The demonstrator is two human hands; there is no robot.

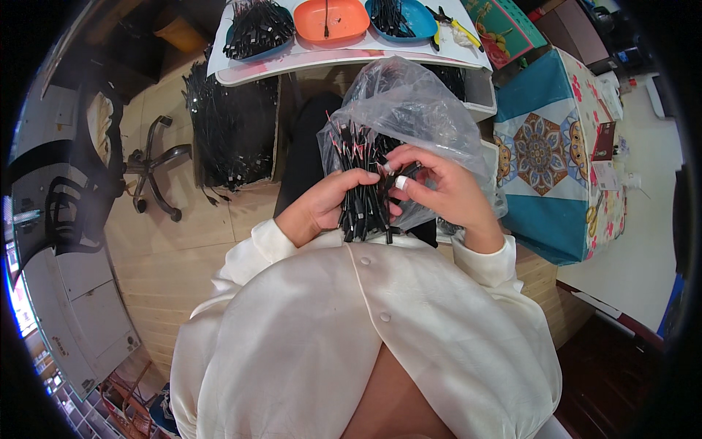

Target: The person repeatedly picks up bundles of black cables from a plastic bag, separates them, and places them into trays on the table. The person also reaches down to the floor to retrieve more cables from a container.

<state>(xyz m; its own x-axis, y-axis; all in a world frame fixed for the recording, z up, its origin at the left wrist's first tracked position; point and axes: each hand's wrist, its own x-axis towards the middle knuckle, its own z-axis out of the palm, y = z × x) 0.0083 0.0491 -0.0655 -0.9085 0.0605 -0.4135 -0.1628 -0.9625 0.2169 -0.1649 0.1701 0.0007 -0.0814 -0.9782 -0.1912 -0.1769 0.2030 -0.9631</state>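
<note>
My left hand (334,197) is closed around a thick bundle of short black cables (362,206) above my lap, its thumb lying across them. Thin wire ends, some red, stick up at the bundle's top, and black connectors point toward me. At the bundle's right side, my right hand (433,178) pinches a few dark cables between thumb and fingers; white wraps cover a thumb and a fingertip. Behind both hands a clear plastic bag (422,104) stands open over my lap, with more dark cables partly seen at its mouth.
Ahead, the white table (345,57) bears an orange tray (307,24), blue trays of cables (433,24) and yellow-handled cutters (465,33). A box of black cables (236,137) stands on the floor at left, near a wheeled chair (151,164). A cloth-covered surface (540,219) is at right.
</note>
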